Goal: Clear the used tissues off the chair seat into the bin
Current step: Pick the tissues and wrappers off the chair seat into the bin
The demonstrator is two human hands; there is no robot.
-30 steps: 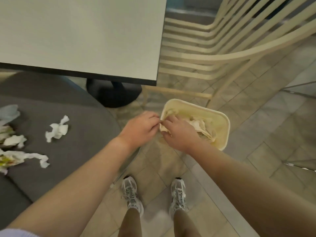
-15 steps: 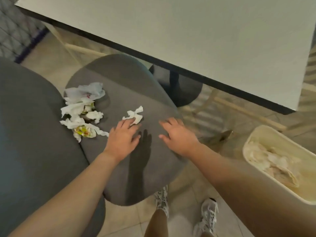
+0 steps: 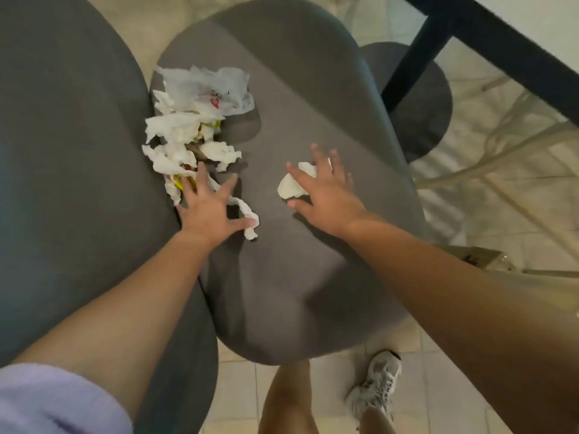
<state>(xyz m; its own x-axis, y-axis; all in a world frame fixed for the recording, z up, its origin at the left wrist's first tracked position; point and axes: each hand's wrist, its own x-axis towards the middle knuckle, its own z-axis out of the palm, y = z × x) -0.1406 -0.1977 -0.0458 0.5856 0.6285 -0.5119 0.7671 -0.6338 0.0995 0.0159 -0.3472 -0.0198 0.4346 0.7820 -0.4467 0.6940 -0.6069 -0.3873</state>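
Note:
A heap of crumpled white tissues [image 3: 191,126], some stained yellow and red, lies at the left of the grey chair seat [image 3: 300,270], against the backrest. My left hand [image 3: 210,208] rests spread on the near end of that heap, fingers apart, its thumb touching a twisted tissue strip [image 3: 247,217]. A single crumpled tissue [image 3: 293,186] lies in the seat's middle. My right hand [image 3: 326,192] is spread over it, fingers apart, partly covering it. The bin is out of view.
The grey padded backrest [image 3: 72,170] fills the left side. A white table with a dark edge [image 3: 507,54] and its black post and round base [image 3: 419,98] stand at the upper right. A cream slatted chair [image 3: 513,145] is at right. My legs and a shoe [image 3: 376,389] are below on tile.
My view swung from the bin to the chair seat. Both hands left the bin and moved onto the seat; the left now touches the heap, the right covers the single tissue.

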